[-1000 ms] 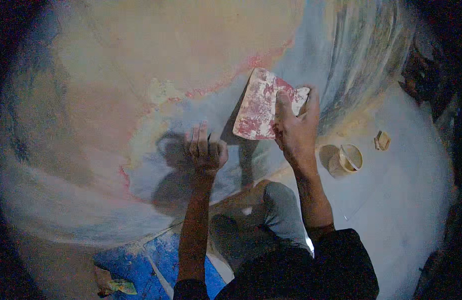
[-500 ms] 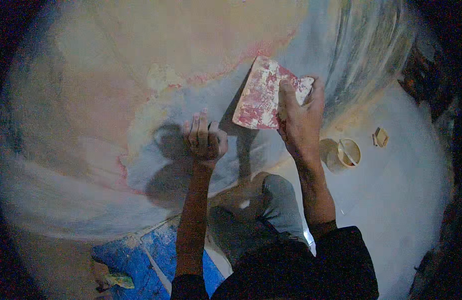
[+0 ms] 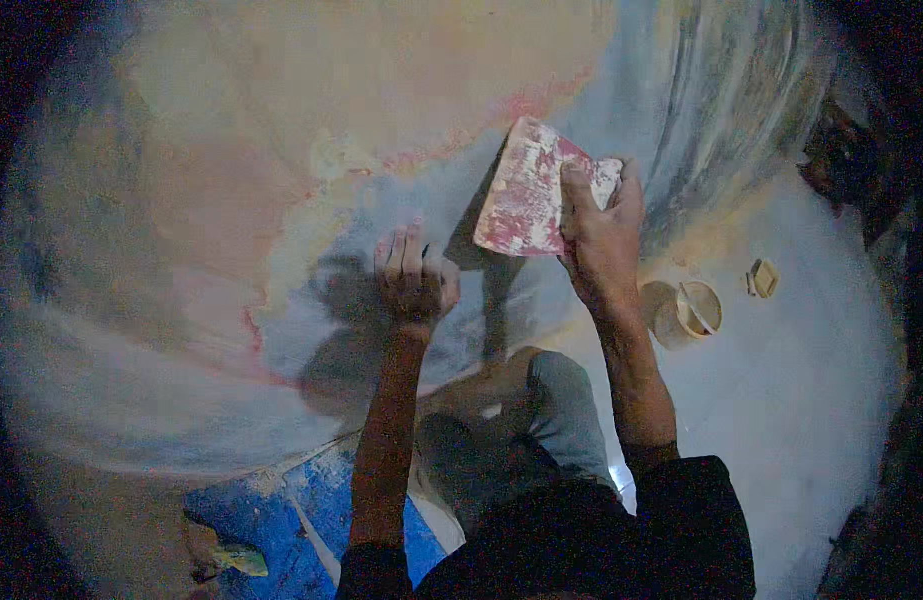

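Note:
My right hand [image 3: 606, 215] grips a flat, trapezoid red plate [image 3: 531, 195] smeared with white, its thumb lying across the front face. The plate is tilted and casts a dark shadow to its left. Lower and to the left, my left hand [image 3: 418, 280] is raised in front of the painted surface [image 3: 221, 210], its fingers pointing up, slightly bent and a little apart. Nothing shows in that hand; whether its fingertips touch the surface I cannot tell. Beige, pink and grey-blue areas cover the surface, with a rough pink edge running between them.
To the right of my right forearm is a round pale container [image 3: 699, 308] with a stick [image 3: 697, 306] in it. Beside it lies a small angular tan piece [image 3: 764, 279]. A blue sheet [image 3: 251, 515] with pale smears is at the lower left. My bent knee [image 3: 561, 390] is between my forearms.
Both hands and the red plate appear slightly shifted to the right; the background shifts with them. My right hand keeps its grip on the plate.

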Available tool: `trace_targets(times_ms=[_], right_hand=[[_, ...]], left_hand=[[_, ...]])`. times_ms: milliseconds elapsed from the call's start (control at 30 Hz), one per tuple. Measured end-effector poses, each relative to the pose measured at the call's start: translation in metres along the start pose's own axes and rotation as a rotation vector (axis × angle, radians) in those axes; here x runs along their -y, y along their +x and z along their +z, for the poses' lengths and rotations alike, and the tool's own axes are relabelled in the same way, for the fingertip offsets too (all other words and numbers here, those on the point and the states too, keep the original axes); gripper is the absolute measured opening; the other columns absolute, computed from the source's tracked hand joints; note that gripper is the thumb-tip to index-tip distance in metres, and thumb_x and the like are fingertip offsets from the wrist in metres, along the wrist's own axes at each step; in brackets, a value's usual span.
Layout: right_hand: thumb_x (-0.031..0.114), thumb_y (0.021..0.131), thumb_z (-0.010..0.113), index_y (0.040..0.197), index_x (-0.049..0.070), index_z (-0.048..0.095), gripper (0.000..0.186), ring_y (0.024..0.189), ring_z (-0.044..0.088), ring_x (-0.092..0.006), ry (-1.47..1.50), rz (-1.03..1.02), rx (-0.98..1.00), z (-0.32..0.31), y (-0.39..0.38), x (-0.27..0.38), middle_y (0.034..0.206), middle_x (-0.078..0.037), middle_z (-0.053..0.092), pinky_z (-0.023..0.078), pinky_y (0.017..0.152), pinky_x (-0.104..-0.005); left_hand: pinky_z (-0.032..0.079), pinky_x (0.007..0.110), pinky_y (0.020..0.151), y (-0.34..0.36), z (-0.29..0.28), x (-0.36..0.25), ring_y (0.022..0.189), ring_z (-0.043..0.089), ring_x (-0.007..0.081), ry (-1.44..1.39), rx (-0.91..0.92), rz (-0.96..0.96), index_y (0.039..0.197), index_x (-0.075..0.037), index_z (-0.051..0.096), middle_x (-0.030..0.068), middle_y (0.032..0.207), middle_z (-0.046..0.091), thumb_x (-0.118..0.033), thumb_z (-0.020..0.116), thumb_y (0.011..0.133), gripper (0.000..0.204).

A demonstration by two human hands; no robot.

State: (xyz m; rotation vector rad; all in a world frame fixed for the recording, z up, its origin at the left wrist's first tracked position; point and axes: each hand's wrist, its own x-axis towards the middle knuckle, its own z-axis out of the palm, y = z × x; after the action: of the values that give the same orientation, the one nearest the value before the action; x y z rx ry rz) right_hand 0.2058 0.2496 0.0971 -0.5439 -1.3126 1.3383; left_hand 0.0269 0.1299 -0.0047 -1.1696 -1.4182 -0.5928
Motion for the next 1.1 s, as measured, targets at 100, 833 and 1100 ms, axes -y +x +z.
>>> trace_targets(times_ms=[100,833,1100], right_hand=[[0.02,0.091,0.063,0.11,0.003,0.044,0.032,0.054,0.046,-0.0049,-0.151,-0.091,0.021,-0.003,0.002,0.004,0.081,-0.002,0.053,0.041,0.042,-0.0213],[0.023,0.091,0.064,0.108,0.006,0.041,0.034,0.056,0.051,-0.0076,-0.37,-0.206,-0.048,-0.023,0.016,-0.024,0.077,-0.003,0.054,0.04,0.039,-0.0234],[0.026,0.088,0.067,0.105,-0.001,0.046,0.038,0.081,0.054,-0.02,-0.181,-0.115,0.022,-0.018,0.013,-0.017,0.089,-0.014,0.055,0.046,0.073,-0.0354]], left_hand=[[0.038,0.052,0.101,0.0,-0.003,-0.001,0.119,0.049,0.0314,-0.031,0.027,-0.009,0.105,-0.01,0.055,0.0139,0.125,0.053,-0.014,0.059,0.078,0.028],[0.037,0.052,0.101,0.001,0.006,-0.01,0.119,0.048,0.0319,-0.024,-0.018,0.035,0.108,-0.009,0.052,0.0142,0.127,0.051,-0.016,0.061,0.078,0.032],[0.038,0.052,0.1,0.001,0.001,-0.007,0.118,0.049,0.0324,-0.013,0.008,0.004,0.105,-0.01,0.054,0.0138,0.123,0.053,-0.012,0.06,0.077,0.028]])
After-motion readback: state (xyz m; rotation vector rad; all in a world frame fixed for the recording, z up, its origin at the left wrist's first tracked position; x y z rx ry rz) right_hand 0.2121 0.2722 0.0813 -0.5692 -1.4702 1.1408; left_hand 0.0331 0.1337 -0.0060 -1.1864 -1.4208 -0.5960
